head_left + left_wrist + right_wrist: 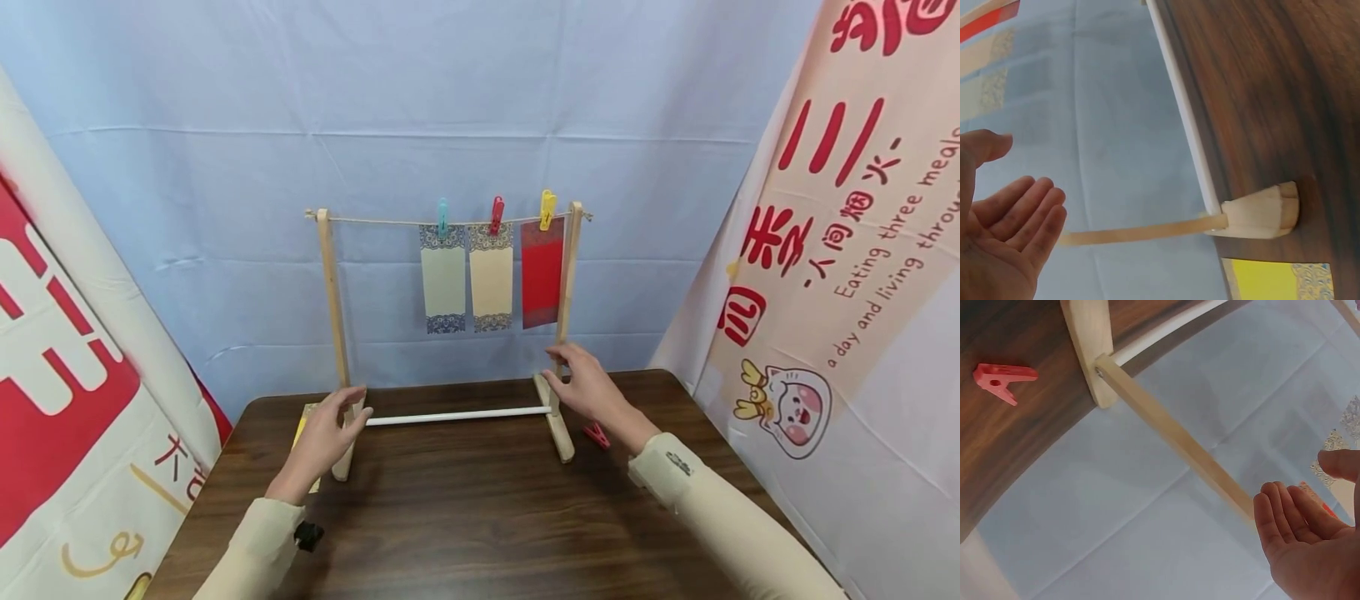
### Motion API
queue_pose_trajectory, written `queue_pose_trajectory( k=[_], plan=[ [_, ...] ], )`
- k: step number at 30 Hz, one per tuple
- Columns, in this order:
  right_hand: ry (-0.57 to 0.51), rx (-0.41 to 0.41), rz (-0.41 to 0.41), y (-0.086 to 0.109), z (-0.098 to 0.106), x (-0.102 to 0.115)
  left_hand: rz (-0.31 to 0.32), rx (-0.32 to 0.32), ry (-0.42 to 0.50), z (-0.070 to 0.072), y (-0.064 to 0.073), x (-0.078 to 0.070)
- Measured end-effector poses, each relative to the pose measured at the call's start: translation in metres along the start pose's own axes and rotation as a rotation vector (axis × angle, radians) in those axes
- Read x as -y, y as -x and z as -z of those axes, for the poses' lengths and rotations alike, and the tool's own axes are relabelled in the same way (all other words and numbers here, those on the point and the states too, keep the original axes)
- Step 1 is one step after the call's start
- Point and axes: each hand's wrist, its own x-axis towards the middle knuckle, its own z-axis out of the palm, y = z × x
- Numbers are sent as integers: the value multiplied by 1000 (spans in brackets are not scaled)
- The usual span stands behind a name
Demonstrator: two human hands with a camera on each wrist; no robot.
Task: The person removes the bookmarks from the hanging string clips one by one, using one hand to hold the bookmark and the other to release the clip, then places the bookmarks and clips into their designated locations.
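Note:
A wooden stand (332,292) carries a string between two posts, with a white rod (457,415) low between its feet. From the string hang a pale green card (445,283), a cream card (491,287) and a red card (542,279), held by a blue clothespin (442,217), a red clothespin (497,215) and a yellow clothespin (547,210). My left hand (326,433) is by the left post, fingers loosely bent and thumb apart, holding nothing. Near the right post, my right hand (588,387) is likewise without anything in its grasp.
Another red clothespin (1004,378) lies on the dark wooden table (465,517), outside the stand's right foot. A yellow patterned card (1266,279) lies beside the left foot. Behind the table hangs a light blue cloth (450,100); printed banners flank both sides.

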Motion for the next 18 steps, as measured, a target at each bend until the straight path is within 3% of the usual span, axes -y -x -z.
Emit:
queue_pose_trajectory(
  k=[6, 18],
  plan=[
    [5, -1, 18, -4, 2, 7, 14, 25, 10, -1, -5, -6],
    [2, -30, 89, -20, 6, 23, 1, 5, 21, -4, -15, -22]
  ],
)
